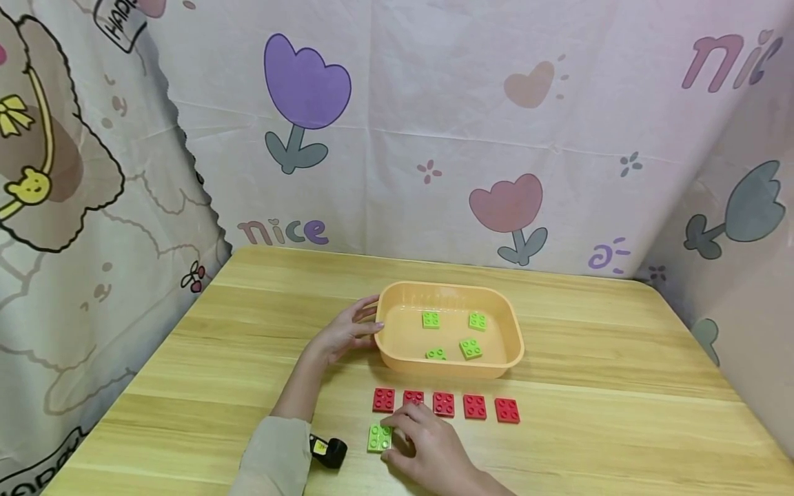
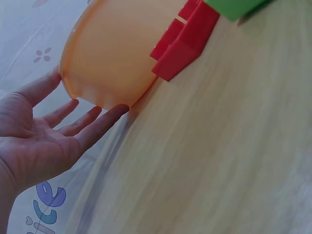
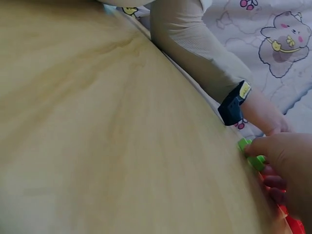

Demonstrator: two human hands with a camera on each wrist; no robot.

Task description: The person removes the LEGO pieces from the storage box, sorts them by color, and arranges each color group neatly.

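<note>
My left hand is at the left end of a yellow-orange plastic basin. Its thumb lies at the rim, and its spread, fairly straight fingertips touch the wall in the left wrist view. Several green toy bricks lie inside the basin. In front of it, my right hand pinches a green toy brick at the table, index finger at its far edge and thumb at its near edge. The right wrist view shows this green brick partly covered by the thumb.
Several red toy bricks form a row between the basin and my right hand; one is partly hidden by the fingers. A black wrist device is at the left sleeve. Patterned cloth borders the wooden table.
</note>
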